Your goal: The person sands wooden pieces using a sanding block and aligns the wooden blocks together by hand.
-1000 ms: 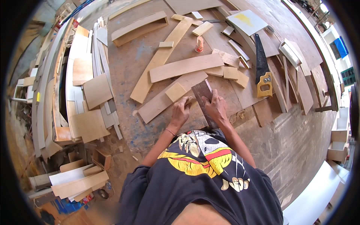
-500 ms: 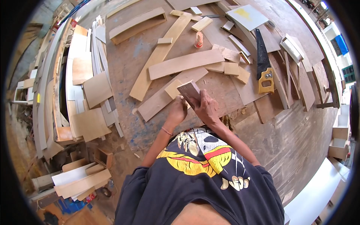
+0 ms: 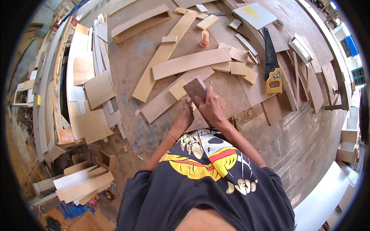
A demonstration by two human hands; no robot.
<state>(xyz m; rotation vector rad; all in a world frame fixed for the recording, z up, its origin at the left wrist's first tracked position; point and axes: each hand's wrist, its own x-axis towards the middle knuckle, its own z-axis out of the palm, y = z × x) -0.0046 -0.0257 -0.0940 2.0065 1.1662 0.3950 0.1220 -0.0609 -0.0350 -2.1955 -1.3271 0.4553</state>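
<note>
My right hand [image 3: 212, 106] grips a dark brown rectangular block [image 3: 195, 89], fingers wrapped over its side. Just left of it, my left hand [image 3: 184, 115] is closed, with a pale bit of wood [image 3: 191, 104] showing at its fingertips; most of that piece is hidden. A small light wood block [image 3: 177, 89] lies beyond the left hand, over a long brown board [image 3: 156, 109]. Another wide board [image 3: 189, 63] rests farther away, across a long yellowish plank [image 3: 154, 73].
A handsaw [image 3: 273, 75] with a yellow handle lies to the right. An orange-and-white cup-like object [image 3: 204, 38] stands on the worktable [image 3: 133, 73]. Stacked boards [image 3: 83, 69] line the left side. A hollow wooden box piece [image 3: 140, 24] sits at the back.
The brown block in my right hand has turned so more of its broad face shows, and the right hand has shifted slightly. My left hand stays close beside it.
</note>
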